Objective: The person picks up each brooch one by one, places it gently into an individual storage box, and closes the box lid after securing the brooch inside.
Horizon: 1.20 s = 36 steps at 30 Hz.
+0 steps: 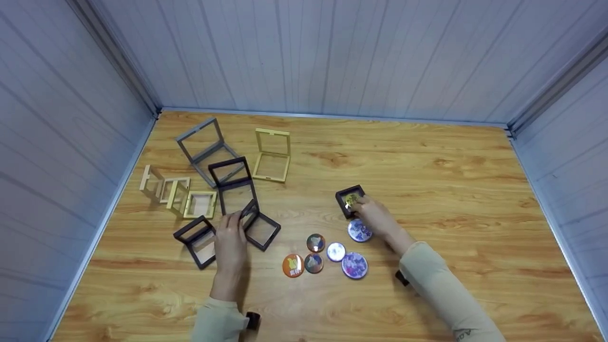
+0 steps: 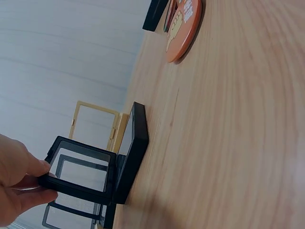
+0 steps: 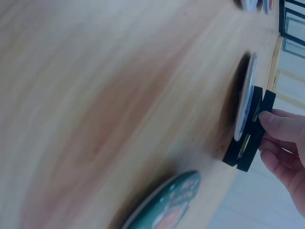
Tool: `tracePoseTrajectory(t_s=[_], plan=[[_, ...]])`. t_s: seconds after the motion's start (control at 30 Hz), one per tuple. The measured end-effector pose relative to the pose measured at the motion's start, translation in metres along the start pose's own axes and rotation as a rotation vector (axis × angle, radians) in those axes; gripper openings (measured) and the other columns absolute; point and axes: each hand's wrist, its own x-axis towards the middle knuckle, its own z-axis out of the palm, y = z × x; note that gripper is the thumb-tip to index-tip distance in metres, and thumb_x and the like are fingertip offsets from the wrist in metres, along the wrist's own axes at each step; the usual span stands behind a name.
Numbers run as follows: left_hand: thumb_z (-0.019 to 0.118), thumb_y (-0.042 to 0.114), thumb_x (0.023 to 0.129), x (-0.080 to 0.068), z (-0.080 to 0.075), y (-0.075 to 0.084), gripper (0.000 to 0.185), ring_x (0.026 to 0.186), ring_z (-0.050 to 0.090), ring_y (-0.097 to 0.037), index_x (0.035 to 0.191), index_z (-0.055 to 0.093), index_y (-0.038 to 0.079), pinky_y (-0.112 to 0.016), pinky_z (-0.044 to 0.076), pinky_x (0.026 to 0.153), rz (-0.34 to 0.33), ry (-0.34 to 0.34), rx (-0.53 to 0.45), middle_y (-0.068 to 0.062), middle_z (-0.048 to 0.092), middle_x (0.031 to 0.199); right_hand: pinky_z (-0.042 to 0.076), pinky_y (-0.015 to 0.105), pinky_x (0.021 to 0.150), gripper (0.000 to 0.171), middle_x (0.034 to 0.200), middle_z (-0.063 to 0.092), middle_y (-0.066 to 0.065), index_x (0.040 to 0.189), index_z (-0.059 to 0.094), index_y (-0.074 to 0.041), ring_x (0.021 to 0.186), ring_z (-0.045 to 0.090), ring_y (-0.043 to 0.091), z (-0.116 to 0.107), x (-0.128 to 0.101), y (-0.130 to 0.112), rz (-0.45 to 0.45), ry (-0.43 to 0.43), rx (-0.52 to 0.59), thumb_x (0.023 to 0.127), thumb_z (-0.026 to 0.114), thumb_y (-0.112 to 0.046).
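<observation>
— Where are the hands on the wooden tabletop [image 1: 427, 161]?

— The left hand [image 1: 230, 244] is toward the near left part. Its fingers pinch the raised lid of an open black square display frame with a clear film window [image 1: 259, 225]; the left wrist view shows thumb and fingertips [image 2: 35, 167] gripping the lid's edge while the base lies flat on the wood.

— And the other one?

— The right hand [image 1: 375, 216] is near the middle, its fingers curled round a small closed black square frame holding a gold round badge [image 1: 350, 200]. In the right wrist view the two halves look almost pressed together, though the blur makes that hard to confirm.

— What lies around them?

— Between the hands, toward the near edge, sits a cluster of round pin badges [image 1: 327, 256], one of them orange [image 1: 293, 265]. A purple patterned badge [image 1: 359, 230] lies just beside the right hand. Toward the far left corner stand more open frames: grey [image 1: 204, 147], yellow [image 1: 271, 154], black [image 1: 232, 183] and several small cream ones [image 1: 178, 192].
</observation>
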Motion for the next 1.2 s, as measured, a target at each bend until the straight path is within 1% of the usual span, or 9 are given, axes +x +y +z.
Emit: tracePoseTrajectory(t_s=[0.13,0.23,0.43,0.53,0.77,0.83,1.0,1.1,1.2], plan=[[0.058,-0.005,0.082,0.000,0.004,0.002,0.014,0.079,0.057,-0.033,0.095,0.061,-0.009,-0.040,0.049,0.066,0.017,0.000,-0.007,-0.018,0.057,0.087,0.048,0.038,0.072,0.013,0.089,0.061,0.013,0.088,0.069,-0.003,0.085,0.057,0.028,-0.002,-0.003,0.005,0.039,-0.010,0.004,0.079,0.060,0.002],[0.058,-0.006,0.081,0.001,0.006,0.003,0.014,0.081,0.057,-0.032,0.095,0.062,-0.008,-0.039,0.049,0.068,0.027,-0.002,-0.023,-0.018,0.058,0.087,0.048,0.039,0.073,0.012,0.092,0.061,0.014,0.089,0.069,-0.003,0.088,0.057,0.028,-0.004,-0.004,0.008,0.069,-0.019,0.007,0.081,0.060,0.000],[0.057,-0.005,0.082,0.001,0.013,0.008,0.016,0.083,0.057,-0.031,0.097,0.061,-0.008,-0.038,0.049,0.071,0.047,-0.011,-0.038,-0.017,0.058,0.089,0.048,0.040,0.072,0.011,0.088,0.059,0.013,0.085,0.067,-0.002,0.085,0.055,0.029,-0.005,-0.009,0.018,0.064,0.027,0.019,0.074,0.067,0.000],[0.058,-0.005,0.081,0.001,0.017,0.011,0.017,0.083,0.058,-0.031,0.097,0.061,-0.008,-0.038,0.049,0.072,0.048,-0.022,-0.042,-0.017,0.058,0.090,0.048,0.041,0.072,0.012,0.088,0.059,0.014,0.084,0.067,-0.001,0.084,0.055,0.030,-0.006,-0.011,0.024,0.079,0.041,0.033,0.073,0.067,0.003],[0.057,-0.002,0.082,0.002,0.025,0.017,0.018,0.087,0.058,-0.030,0.100,0.060,-0.008,-0.036,0.048,0.078,0.019,-0.075,-0.091,-0.018,0.058,0.094,0.047,0.042,0.074,0.011,0.092,0.059,0.017,0.089,0.068,0.000,0.088,0.055,0.033,-0.012,-0.018,0.037,0.177,0.046,0.057,0.079,0.062,0.000],[0.057,-0.002,0.082,0.002,0.027,0.019,0.018,0.087,0.058,-0.030,0.099,0.060,-0.008,-0.036,0.048,0.078,0.023,-0.080,-0.097,-0.018,0.058,0.094,0.047,0.044,0.074,0.011,0.093,0.058,0.019,0.090,0.067,0.000,0.087,0.055,0.034,-0.013,-0.021,0.040,0.199,0.047,0.091,0.080,0.061,0.000],[0.057,-0.003,0.082,0.004,0.031,0.023,0.018,0.087,0.058,-0.029,0.099,0.060,-0.008,-0.035,0.048,0.078,0.036,-0.090,-0.115,-0.017,0.058,0.093,0.044,0.046,0.079,0.014,0.103,0.054,0.022,0.094,0.066,0.002,0.091,0.052,0.035,-0.018,-0.027,0.047,0.349,0.043,0.328,0.084,0.057,-0.003],[0.058,-0.003,0.082,0.005,0.034,0.025,0.018,0.087,0.058,-0.029,0.099,0.060,-0.008,-0.035,0.048,0.078,0.052,-0.091,-0.114,-0.017,0.058,0.093,0.042,0.047,0.082,0.016,0.108,0.053,0.024,0.096,0.065,0.003,0.094,0.051,0.037,-0.020,-0.029,0.052,0.396,0.039,0.372,0.085,0.056,-0.004],[0.058,-0.002,0.082,0.006,0.037,0.027,0.017,0.085,0.058,-0.029,0.098,0.060,-0.008,-0.035,0.049,0.076,0.071,-0.092,-0.104,-0.017,0.058,0.092,0.043,0.048,0.081,0.015,0.106,0.054,0.026,0.094,0.065,0.004,0.094,0.052,0.040,-0.022,-0.030,0.057,0.329,0.036,0.244,0.083,0.057,-0.001]])
